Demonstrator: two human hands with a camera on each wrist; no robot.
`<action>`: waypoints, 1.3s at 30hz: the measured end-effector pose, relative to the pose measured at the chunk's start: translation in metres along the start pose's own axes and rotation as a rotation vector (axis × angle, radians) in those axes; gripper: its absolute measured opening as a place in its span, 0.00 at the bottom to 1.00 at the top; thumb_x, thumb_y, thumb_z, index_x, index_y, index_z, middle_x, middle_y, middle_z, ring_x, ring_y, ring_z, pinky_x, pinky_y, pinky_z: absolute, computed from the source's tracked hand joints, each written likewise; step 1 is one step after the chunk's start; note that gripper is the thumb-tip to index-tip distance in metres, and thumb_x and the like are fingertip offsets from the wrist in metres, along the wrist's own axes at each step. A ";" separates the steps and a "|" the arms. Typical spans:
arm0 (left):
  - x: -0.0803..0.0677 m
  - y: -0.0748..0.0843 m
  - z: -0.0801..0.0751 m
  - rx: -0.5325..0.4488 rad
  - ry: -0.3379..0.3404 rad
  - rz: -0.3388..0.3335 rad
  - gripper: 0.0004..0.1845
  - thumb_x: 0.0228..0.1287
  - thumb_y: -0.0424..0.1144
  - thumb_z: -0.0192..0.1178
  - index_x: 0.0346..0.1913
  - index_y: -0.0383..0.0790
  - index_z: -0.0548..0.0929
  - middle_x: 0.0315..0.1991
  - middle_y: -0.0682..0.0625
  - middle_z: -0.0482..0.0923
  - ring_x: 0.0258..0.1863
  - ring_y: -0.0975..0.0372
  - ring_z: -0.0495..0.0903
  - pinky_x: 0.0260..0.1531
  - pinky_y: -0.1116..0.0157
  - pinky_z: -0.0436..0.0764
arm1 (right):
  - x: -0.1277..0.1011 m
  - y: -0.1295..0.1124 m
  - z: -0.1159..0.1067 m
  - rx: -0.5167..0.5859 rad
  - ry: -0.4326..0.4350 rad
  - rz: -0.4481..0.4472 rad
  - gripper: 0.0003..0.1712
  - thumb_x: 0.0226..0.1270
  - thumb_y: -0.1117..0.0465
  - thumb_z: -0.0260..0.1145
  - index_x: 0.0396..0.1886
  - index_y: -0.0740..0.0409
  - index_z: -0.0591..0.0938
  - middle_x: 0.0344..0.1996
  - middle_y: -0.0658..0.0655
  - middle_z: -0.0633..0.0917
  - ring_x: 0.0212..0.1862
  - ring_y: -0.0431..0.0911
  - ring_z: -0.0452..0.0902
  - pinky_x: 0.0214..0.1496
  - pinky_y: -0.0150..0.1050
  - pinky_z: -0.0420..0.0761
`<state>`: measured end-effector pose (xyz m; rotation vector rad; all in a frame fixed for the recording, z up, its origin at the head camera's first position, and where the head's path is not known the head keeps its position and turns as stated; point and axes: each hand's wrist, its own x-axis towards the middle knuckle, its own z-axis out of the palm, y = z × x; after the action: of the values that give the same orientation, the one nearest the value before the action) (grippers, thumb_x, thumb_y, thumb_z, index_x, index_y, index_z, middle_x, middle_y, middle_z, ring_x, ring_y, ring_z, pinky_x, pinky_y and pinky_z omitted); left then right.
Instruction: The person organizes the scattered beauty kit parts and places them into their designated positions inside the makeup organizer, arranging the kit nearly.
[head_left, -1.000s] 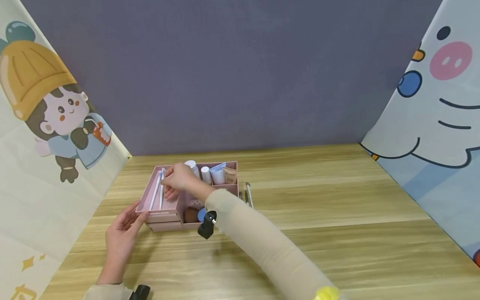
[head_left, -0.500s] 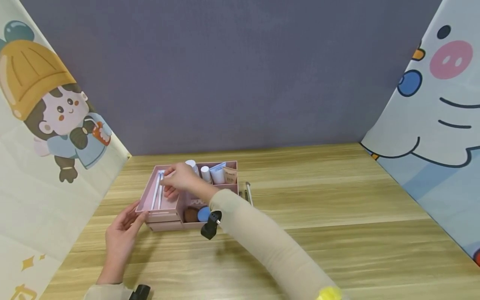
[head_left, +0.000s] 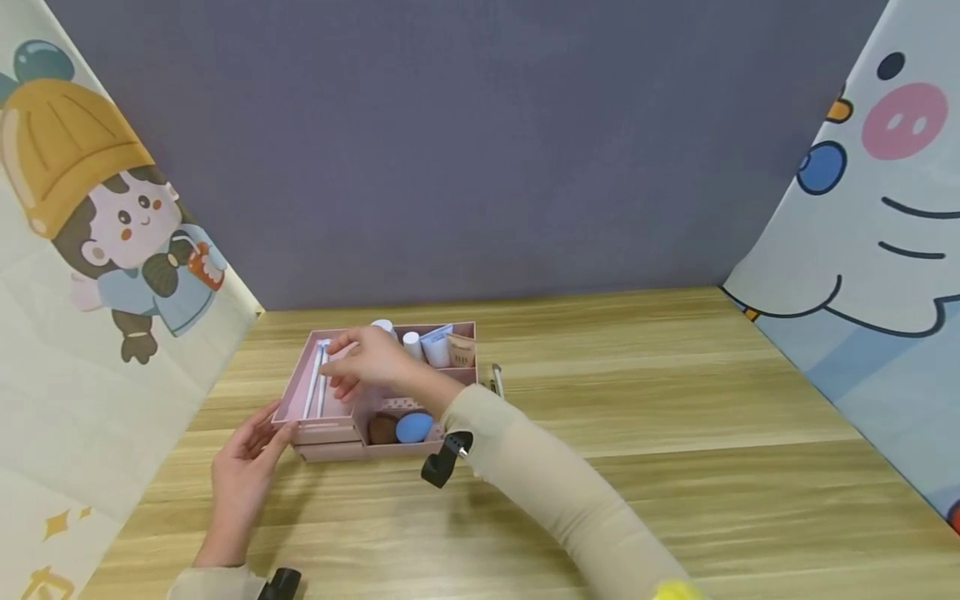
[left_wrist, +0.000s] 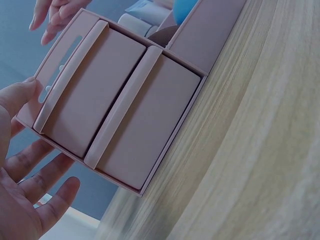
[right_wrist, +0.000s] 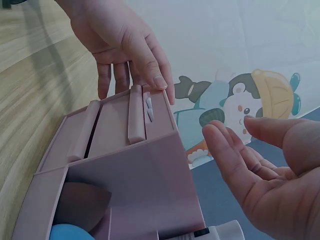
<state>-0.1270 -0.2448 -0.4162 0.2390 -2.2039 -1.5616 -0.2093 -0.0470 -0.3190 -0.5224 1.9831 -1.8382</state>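
Observation:
A pink makeup organizer (head_left: 330, 451) with two front drawers stands at the left of the table. My left hand (head_left: 243, 462) holds its front left corner; the thumb lies on the top edge, the index finger against the side, and the other fingers are spread in the left wrist view. In the open top tray lie two slim white sticks (head_left: 311, 387), side by side; their exact kind is unclear. Just over them hovers my right hand (head_left: 367, 358), fingers loosely bent. The right wrist view shows nothing between thumb and fingers of that right hand (right_wrist: 270, 175).
The organizer's back section holds a white-capped bottle (head_left: 412, 343), a pale blue tube (head_left: 436, 346) and a beige BB tube (head_left: 461, 351). Its front section has a brown makeup sponge (right_wrist: 80, 202) and a blue round item (head_left: 414, 427). Thin brush-like sticks (head_left: 497, 381) lie right of it.
My right hand has drawn slightly right, away from the white sticks, and its forearm has shifted right too. The left hand keeps its place on the organizer's corner.

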 end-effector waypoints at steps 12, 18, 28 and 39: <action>0.002 0.003 0.001 -0.021 -0.010 0.010 0.21 0.64 0.32 0.68 0.60 0.33 0.81 0.36 0.74 0.79 0.38 0.80 0.79 0.39 0.82 0.76 | -0.012 0.005 -0.021 -0.045 -0.042 -0.022 0.22 0.66 0.71 0.68 0.56 0.76 0.74 0.25 0.61 0.85 0.22 0.47 0.82 0.36 0.49 0.86; 0.002 0.002 0.001 -0.023 -0.017 0.004 0.21 0.65 0.31 0.67 0.60 0.32 0.80 0.35 0.74 0.79 0.38 0.80 0.79 0.38 0.82 0.77 | -0.020 0.010 -0.036 -0.051 -0.065 -0.035 0.22 0.66 0.71 0.67 0.56 0.77 0.74 0.25 0.62 0.85 0.22 0.47 0.82 0.41 0.57 0.85; 0.001 0.002 -0.001 -0.007 -0.025 -0.007 0.22 0.65 0.33 0.67 0.61 0.34 0.80 0.37 0.75 0.79 0.40 0.81 0.79 0.39 0.82 0.76 | -0.033 0.011 -0.059 -0.105 -0.059 -0.040 0.20 0.66 0.73 0.67 0.54 0.76 0.74 0.26 0.64 0.86 0.23 0.45 0.82 0.39 0.52 0.86; 0.000 0.003 -0.002 -0.001 -0.018 -0.008 0.22 0.65 0.34 0.68 0.61 0.34 0.81 0.36 0.75 0.79 0.39 0.81 0.79 0.40 0.82 0.76 | -0.044 0.019 -0.084 -0.049 -0.027 -0.038 0.19 0.64 0.75 0.66 0.53 0.80 0.73 0.30 0.69 0.85 0.23 0.45 0.82 0.36 0.49 0.87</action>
<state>-0.1254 -0.2457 -0.4131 0.2354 -2.2182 -1.5749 -0.2149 0.0487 -0.3310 -0.6011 2.0175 -1.7993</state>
